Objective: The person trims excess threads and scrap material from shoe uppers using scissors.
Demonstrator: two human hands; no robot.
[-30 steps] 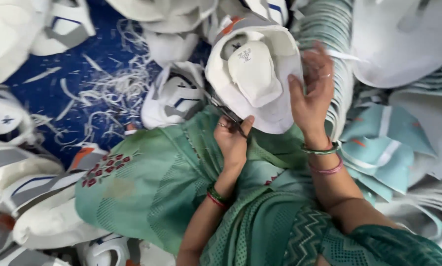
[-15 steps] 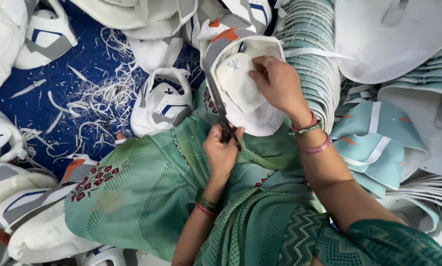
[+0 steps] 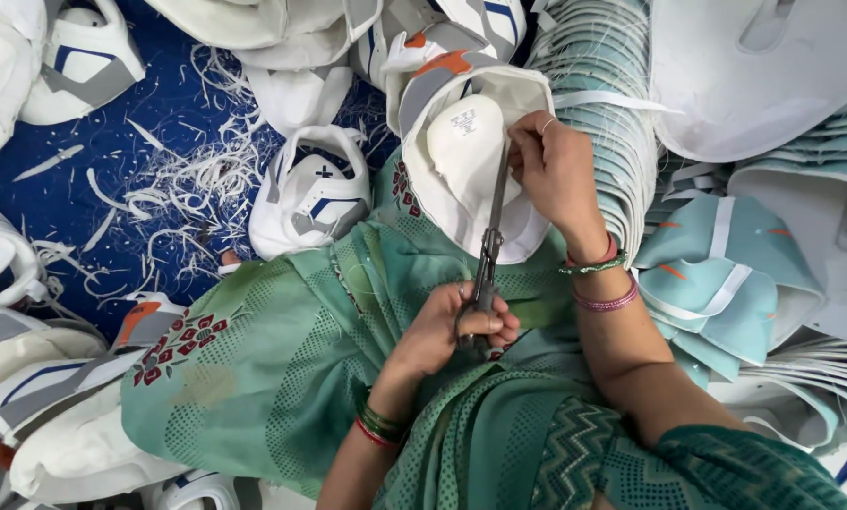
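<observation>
At upper centre the right hand (image 3: 557, 170) pinches the rim of a white shoe upper (image 3: 461, 156); the left hand (image 3: 452, 326) is clamped on scissors (image 3: 487, 250) whose blades now reach up across it. White trimmings (image 3: 173, 184) and more uppers (image 3: 310, 194) crowd the blue floor (image 3: 26, 203). Half a second earlier the scissors sat lower.

Person wears green patterned cloth w/ red flower embroidery (image 3: 173, 349) over lap; dark-green zigzag sleeve (image 3: 584, 453) beside it. Left wrist: green/red bangles (image 3: 378, 427). Right wrist: green, pink bangles (image 3: 601, 283).
</observation>
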